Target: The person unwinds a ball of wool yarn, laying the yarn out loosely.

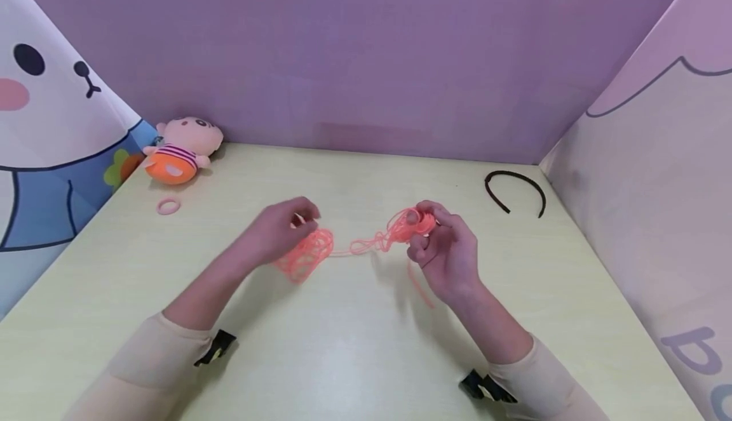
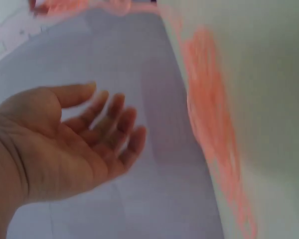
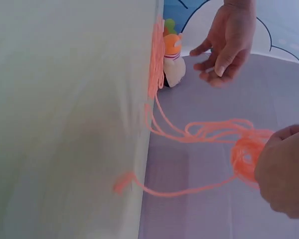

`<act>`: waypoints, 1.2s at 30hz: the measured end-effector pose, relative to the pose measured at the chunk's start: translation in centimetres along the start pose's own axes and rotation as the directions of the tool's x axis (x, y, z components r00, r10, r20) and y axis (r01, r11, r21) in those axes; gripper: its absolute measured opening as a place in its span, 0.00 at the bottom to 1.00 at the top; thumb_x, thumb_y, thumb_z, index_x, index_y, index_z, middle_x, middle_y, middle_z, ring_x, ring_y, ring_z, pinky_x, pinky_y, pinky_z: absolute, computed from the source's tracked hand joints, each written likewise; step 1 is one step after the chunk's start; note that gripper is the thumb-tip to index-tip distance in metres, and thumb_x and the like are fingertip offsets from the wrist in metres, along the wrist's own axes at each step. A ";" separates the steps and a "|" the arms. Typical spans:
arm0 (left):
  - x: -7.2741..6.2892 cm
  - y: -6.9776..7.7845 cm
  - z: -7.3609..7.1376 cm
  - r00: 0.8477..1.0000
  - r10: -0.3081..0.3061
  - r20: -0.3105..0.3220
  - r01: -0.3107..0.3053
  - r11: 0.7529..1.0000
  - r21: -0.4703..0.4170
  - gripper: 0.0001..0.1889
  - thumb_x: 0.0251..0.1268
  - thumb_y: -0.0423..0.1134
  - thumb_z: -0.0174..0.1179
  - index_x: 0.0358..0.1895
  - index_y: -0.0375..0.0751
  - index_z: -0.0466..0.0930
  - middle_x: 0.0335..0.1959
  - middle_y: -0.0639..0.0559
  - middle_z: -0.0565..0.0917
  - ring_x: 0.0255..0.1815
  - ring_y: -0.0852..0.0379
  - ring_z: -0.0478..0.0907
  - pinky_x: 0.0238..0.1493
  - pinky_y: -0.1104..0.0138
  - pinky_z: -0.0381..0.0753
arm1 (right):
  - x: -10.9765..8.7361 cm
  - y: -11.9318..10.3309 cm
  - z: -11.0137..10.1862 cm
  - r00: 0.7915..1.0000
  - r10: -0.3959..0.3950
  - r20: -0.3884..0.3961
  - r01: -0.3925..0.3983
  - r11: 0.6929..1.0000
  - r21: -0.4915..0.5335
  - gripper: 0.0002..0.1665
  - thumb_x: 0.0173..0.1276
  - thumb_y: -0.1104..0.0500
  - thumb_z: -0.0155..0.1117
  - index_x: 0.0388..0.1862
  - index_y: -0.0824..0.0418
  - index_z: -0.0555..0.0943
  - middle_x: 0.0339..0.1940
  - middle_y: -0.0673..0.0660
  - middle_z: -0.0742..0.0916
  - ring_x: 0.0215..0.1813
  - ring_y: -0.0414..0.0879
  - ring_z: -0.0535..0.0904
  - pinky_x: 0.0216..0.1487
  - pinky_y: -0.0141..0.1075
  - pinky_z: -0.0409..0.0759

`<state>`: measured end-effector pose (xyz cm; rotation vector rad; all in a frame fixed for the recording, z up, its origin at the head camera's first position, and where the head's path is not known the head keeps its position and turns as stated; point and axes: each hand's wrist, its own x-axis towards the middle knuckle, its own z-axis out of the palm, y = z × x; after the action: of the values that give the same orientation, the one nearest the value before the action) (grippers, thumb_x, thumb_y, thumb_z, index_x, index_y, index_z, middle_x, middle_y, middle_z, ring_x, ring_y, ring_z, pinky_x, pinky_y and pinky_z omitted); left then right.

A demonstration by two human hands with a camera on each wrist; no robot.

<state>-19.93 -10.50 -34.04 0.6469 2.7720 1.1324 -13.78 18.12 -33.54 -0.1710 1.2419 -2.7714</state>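
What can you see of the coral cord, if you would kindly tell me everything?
The coral cord looks thin, soft and flexible, gathered in two looped bundles joined by loose strands. One lies on the tabletop, near but apart from the left hand; the right hand holds the other raised. From that one a single strand trails down.

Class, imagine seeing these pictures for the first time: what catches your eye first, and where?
The bright coral cord stands out in the middle of the table, one bundle in the right hand. Next comes the plush toy at the far left corner, then the curved black band at the far right.
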 end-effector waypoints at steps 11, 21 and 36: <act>-0.3 0.9 4.2 0.977 0.055 0.206 -0.060 0.998 0.019 0.20 0.69 0.40 0.66 0.61 0.41 0.79 0.55 0.47 0.83 0.52 0.48 0.77 0.53 0.55 0.78 | -0.3 0.0 -0.1 0.910 -0.005 0.414 -0.067 0.985 0.160 0.29 0.82 0.52 0.31 0.57 0.62 0.80 0.52 0.60 0.85 0.18 0.46 0.77 0.23 0.32 0.72; -0.4 1.6 4.6 0.952 0.157 0.263 -0.164 0.986 0.004 0.03 0.67 0.34 0.66 0.38 0.48 0.84 0.35 0.60 0.82 0.35 0.59 0.76 0.38 0.64 0.78 | -0.2 0.0 -0.2 0.762 -0.067 0.645 -0.120 0.963 0.242 0.35 0.83 0.44 0.29 0.70 0.63 0.72 0.66 0.61 0.80 0.23 0.48 0.76 0.26 0.33 0.68; 0.3 -1.3 -1.1 0.993 -0.079 0.087 0.078 0.997 0.016 0.04 0.69 0.34 0.64 0.38 0.38 0.85 0.34 0.51 0.84 0.33 0.54 0.77 0.37 0.61 0.76 | -0.1 -0.8 -0.1 0.980 -0.005 0.200 -0.015 0.995 0.097 0.28 0.83 0.51 0.31 0.57 0.62 0.79 0.54 0.59 0.86 0.17 0.44 0.75 0.22 0.31 0.71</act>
<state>-20.93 -11.87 -34.13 0.5695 2.7072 1.0463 -13.73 18.73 -33.02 -0.4257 1.0547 -2.7221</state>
